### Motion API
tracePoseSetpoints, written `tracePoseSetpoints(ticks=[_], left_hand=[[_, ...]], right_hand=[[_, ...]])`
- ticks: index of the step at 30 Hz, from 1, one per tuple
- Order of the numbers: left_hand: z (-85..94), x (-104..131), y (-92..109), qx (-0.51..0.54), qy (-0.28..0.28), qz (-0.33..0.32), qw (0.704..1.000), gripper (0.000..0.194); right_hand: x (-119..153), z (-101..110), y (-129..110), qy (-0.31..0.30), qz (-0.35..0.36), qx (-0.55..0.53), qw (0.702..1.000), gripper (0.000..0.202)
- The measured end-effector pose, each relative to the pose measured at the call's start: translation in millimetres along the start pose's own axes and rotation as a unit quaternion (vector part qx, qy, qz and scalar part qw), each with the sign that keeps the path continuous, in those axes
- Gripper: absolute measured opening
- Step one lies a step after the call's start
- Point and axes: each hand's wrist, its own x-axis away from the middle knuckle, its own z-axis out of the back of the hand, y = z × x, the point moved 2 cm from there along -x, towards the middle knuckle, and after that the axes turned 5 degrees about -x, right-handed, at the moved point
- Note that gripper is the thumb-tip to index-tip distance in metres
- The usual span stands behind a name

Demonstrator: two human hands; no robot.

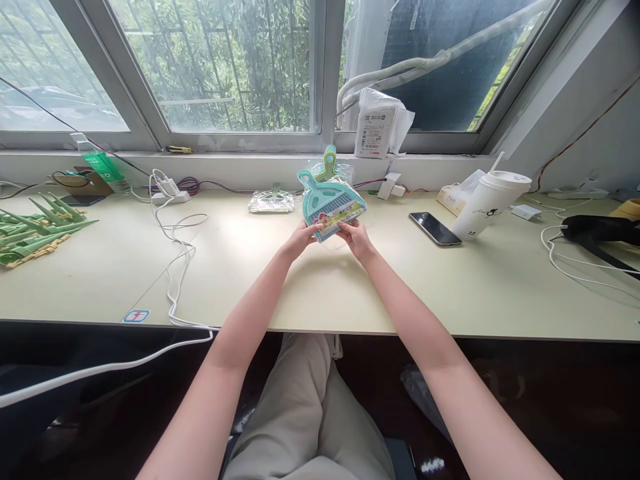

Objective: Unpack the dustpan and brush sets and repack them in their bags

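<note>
Between both hands, a small turquoise dustpan and brush set (331, 203) with a printed label is held tilted above the table. My left hand (301, 239) grips its lower left edge, fingers closed. On the lower right, my right hand (355, 237) pinches the label side with thumb and fingers. Right behind it stands a green-handled dustpan set (329, 165) in clear wrapping, mostly hidden by the turquoise one. To the left, another wrapped set with a pale green handle (271, 201) lies on the table.
White cables (183, 247) trail over the table (240, 280) at left, near green plastic pieces (40, 230) and a bottle (103, 163). At right are a phone (435, 229), a lidded cup with straw (490, 203), a tissue box (457, 193) and a black strap (600, 233). A white package (377, 125) sits on the sill.
</note>
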Motion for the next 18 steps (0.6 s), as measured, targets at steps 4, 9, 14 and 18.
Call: tracePoseSetpoints(ticks=[4, 9, 14, 18], left_hand=[[0.1, 0.1, 1.6, -0.007, 0.013, 0.000, 1.000, 0.059], [-2.8, 1.5, 2.9, -0.020, 0.037, 0.010, 0.999, 0.057], [1.0, -1.0, -1.7, -0.032, 0.060, 0.019, 0.997, 0.053], [2.2, -2.6, -4.2, -0.034, 0.074, 0.025, 0.996, 0.050]], right_hand=[[0.4, -0.6, -0.1, 0.014, -0.005, 0.009, 1.000, 0.012], [2.2, -2.4, 1.9, 0.045, -0.014, 0.007, 0.999, 0.012], [2.9, -3.5, 3.0, 0.051, -0.026, 0.014, 0.998, 0.014], [1.6, -1.9, 3.0, 0.045, -0.043, 0.014, 0.998, 0.014]])
